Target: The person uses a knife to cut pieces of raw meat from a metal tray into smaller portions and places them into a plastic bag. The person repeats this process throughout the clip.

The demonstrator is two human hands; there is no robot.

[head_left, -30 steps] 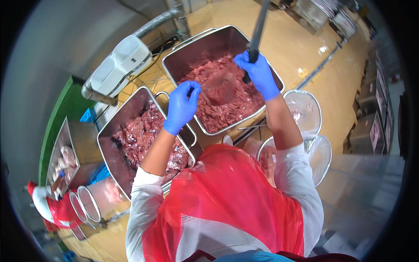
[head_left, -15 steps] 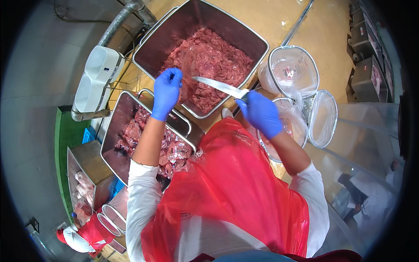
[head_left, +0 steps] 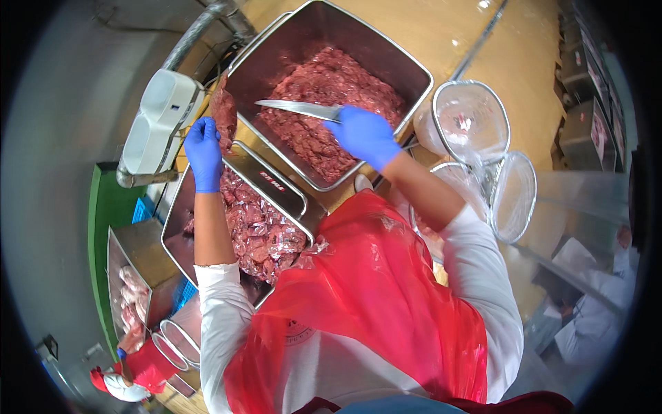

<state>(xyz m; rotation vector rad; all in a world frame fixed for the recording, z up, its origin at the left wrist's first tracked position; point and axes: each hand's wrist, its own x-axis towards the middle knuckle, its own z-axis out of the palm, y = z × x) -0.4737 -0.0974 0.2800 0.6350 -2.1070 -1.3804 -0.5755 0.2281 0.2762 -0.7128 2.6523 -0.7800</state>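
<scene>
My blue-gloved left hand (head_left: 203, 147) is closed on a clear plastic bag smeared red (head_left: 224, 116), which hangs past the left wall of the far metal bin (head_left: 386, 34). A knife (head_left: 293, 106) is in my gloved right hand (head_left: 365, 136), its blade pointing left over the far bin. Loose red meat (head_left: 331, 83) fills the lower part of that bin. Below my left hand, the nearer metal bin (head_left: 181, 207) holds several clear packs of meat (head_left: 258, 231). My left forearm hides part of it.
Hoops lined with clear bags (head_left: 508, 110) stand to the right. White double holders (head_left: 148, 134) hang on a metal pipe at the left. A co-worker in red and white (head_left: 127, 379) is at the lower left, beside a metal container (head_left: 148, 241). Another person (head_left: 593, 297) shows behind clear sheeting.
My left hand has carried the bag left, away from over the far bin's meat. My right hand has moved left and up with the knife.
</scene>
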